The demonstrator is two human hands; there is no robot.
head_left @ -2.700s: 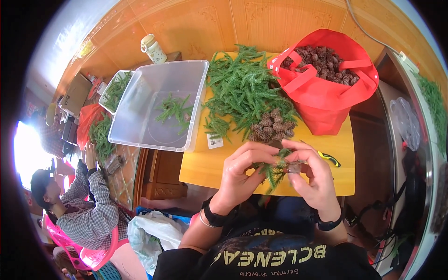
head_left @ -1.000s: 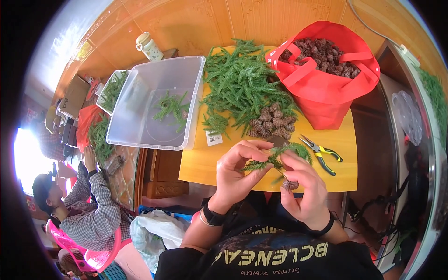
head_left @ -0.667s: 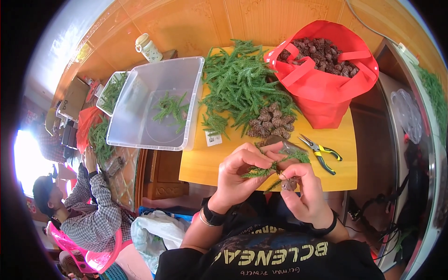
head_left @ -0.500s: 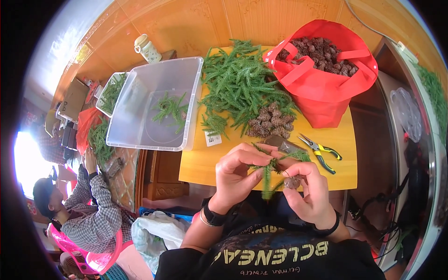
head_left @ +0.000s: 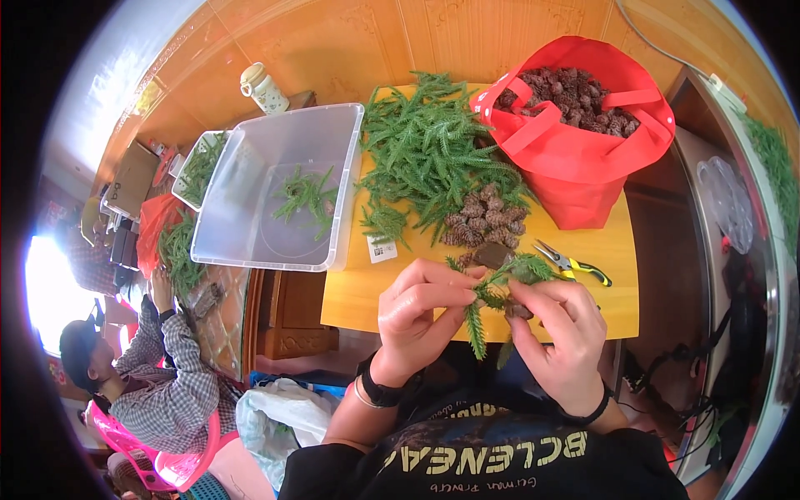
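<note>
At the table's near edge, my left hand (head_left: 421, 312) pinches a green artificial pine sprig (head_left: 475, 327) by its middle. My right hand (head_left: 562, 333) is closed on the same sprig from the other side, with a brown pine cone (head_left: 518, 310) partly hidden beneath its fingers. Beyond my hands lies a small heap of pine cones (head_left: 483, 218), with a brown packet (head_left: 493, 253) on its near side. A pair of pliers (head_left: 571, 265) with yellow and black handles rests close to my right hand, partly covered by it.
A large pile of green sprigs (head_left: 429, 142) covers the far part of the yellow table (head_left: 367, 304). At right stands a red bag (head_left: 575, 179) full of pine cones. A clear plastic bin (head_left: 279, 258) sits at left. Another person (head_left: 171, 387) sits farther left at a second table.
My right hand has moved up and left against the sprig, its fingers now over the pine cone. The sprig has turned, one branch now reaching up to the right. My left hand keeps its pinch.
</note>
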